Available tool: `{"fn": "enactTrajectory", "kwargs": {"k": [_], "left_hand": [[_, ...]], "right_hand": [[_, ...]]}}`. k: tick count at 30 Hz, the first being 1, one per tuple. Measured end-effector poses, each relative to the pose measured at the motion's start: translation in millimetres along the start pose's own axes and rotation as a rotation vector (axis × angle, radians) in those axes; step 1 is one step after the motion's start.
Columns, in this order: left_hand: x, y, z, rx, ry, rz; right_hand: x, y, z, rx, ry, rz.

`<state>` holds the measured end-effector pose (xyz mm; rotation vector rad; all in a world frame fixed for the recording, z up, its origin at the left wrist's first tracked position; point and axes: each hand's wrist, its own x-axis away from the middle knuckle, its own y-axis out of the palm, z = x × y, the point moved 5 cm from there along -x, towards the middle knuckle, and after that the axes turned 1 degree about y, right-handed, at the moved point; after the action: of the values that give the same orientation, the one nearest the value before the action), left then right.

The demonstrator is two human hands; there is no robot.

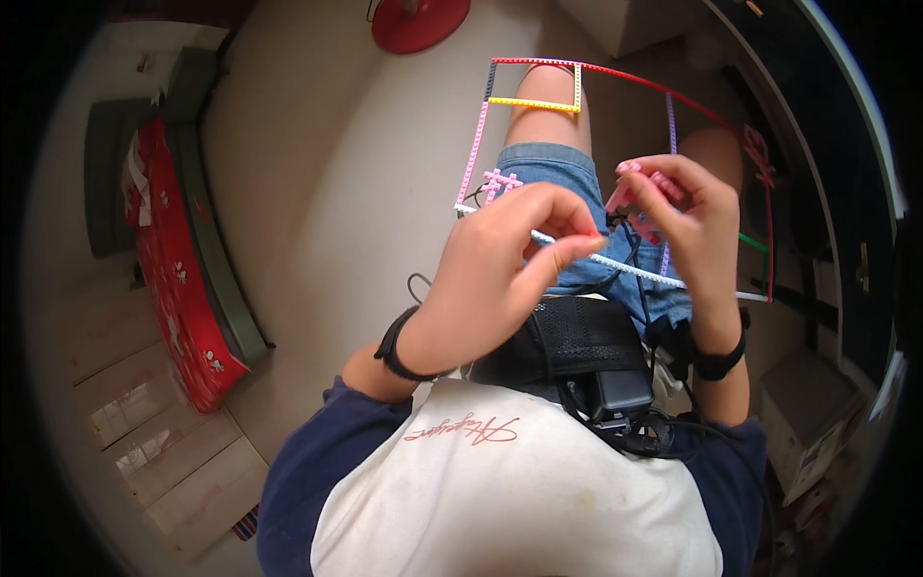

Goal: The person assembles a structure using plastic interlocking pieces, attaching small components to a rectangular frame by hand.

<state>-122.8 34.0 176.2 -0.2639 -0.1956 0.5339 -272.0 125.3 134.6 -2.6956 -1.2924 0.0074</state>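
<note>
A large frame of toothed plastic strips (615,69) rests across my thighs, red along its far edge, pink at the left and white on the near side. A yellow strip (534,104) makes a small corner at its far left. Over the near edge, my left hand (505,264) is closed in a pinch; a tiny reddish spot shows at the fingertips, too small to name. My right hand (697,216) is closed on pink plastic building pieces (663,185), partly hidden by the fingers. Just beyond my left hand sits a pink lattice piece (502,181) at the frame's left.
A black pouch (567,351) with cables lies against my waist. A red round base (420,21) stands on the floor ahead. At the left is a red patterned cloth (178,279) on a green edge; a grey-white box (803,413) stands at the right.
</note>
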Motion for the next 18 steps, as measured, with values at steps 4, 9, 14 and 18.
{"fn": "enactTrajectory", "kwargs": {"k": [4,9,14,18], "left_hand": [[1,1,-1,0.112,0.01,-0.079],[-17,19,-2,-0.075,0.284,-0.163],[-28,31,-8,0.027,0.133,-0.275],[-37,25,-21,0.257,-0.068,-0.192]], "right_hand": [[4,-7,0,-0.203,0.033,-0.139],[7,-5,-10,-0.233,-0.068,-0.172],[8,-15,0,-0.095,-0.137,-0.089],[12,-23,-2,-0.167,-0.053,0.034]]}}
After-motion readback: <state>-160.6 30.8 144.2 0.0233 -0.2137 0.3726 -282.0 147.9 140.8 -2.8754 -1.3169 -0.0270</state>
